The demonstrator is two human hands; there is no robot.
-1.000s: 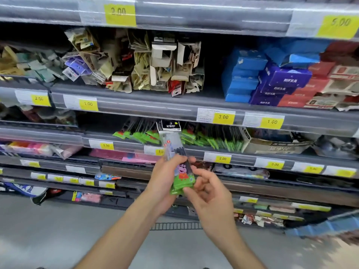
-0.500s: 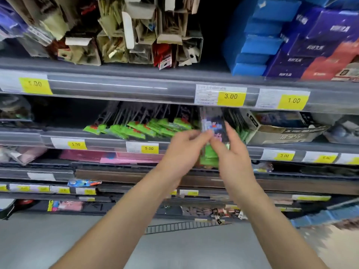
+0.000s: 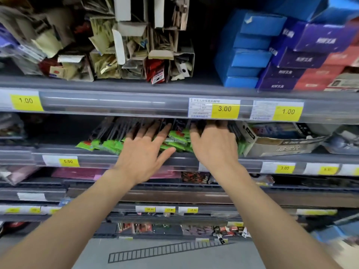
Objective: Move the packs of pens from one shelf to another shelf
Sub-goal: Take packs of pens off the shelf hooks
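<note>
Head view: your left hand [image 3: 144, 152] lies flat, fingers spread, on the green pen packs [image 3: 174, 139] on the middle shelf [image 3: 116, 155]. Your right hand [image 3: 213, 146] reaches among them; I cannot tell its grip.

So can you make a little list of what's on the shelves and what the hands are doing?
left hand: fingers spread flat over the pen packs
right hand: reaching in, fingertips hidden under the shelf edge
pen packs: green-ended, lying in a row on the shelf
shelf above: blue boxes, purple boxes, torn cardboard boxes
beside the packs: cardboard box
price tag: 3.00
</note>
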